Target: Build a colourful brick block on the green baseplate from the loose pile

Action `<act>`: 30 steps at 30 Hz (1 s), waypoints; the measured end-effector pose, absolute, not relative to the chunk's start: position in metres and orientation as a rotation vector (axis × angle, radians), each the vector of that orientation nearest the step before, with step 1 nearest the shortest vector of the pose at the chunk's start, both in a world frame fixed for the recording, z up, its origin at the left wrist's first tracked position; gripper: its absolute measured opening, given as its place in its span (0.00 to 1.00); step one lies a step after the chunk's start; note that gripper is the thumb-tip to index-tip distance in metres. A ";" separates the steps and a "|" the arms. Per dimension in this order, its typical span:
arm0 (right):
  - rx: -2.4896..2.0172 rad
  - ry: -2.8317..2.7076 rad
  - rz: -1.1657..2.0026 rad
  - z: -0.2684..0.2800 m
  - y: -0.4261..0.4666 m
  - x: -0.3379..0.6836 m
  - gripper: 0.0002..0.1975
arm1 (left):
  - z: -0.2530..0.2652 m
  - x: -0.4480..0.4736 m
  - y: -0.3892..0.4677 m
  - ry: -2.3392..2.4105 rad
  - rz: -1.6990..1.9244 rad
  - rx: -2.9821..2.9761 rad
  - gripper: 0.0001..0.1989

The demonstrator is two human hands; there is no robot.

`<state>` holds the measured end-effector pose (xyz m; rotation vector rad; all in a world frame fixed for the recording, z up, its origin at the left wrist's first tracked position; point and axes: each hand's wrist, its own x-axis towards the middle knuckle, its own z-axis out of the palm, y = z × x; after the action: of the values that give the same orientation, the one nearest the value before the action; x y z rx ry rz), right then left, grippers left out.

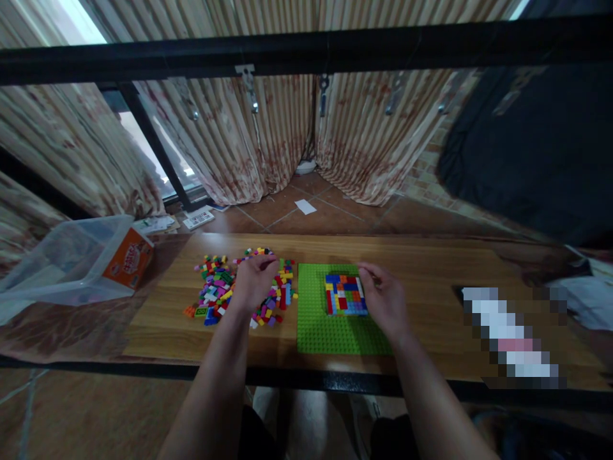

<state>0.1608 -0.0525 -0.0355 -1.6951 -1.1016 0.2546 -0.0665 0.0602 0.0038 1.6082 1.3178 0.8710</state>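
Here, my left hand (pixel 255 281) is hovering over bricks (pixel 219 284), lower left | right hand (pixel 385 301) is flanking the build (pixel 343 295), lower centre, baseplate (pixel 312 335) seemingly steadying it | both grips: can't tell.

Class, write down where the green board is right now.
In the head view, the green board lies on the wooden table, right of the loose bricks, the right hand at its right edge.

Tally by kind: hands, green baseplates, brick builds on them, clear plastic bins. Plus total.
Hands: 2 (left hand, right hand)
Green baseplate: 1
Brick build: 1
Clear plastic bin: 1
Total: 5
Loose bricks left out: too small and overlapped to count.
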 end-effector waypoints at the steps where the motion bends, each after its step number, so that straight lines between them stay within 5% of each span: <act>1: -1.659 -1.117 0.258 -0.033 -0.053 0.158 0.15 | 0.004 -0.061 0.057 1.238 0.899 1.470 0.12; 10: -1.404 -1.368 0.442 -0.017 -0.057 0.129 0.17 | 0.009 -0.019 0.025 0.790 0.728 0.894 0.13; 30: -1.557 -1.109 0.387 -0.020 -0.060 0.144 0.15 | -0.009 -0.007 0.031 0.906 0.811 1.227 0.08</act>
<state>0.1444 -0.0602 -0.0203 -1.5572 -1.1089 0.3866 -0.0070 0.0308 -0.0089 1.2272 0.9056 0.8107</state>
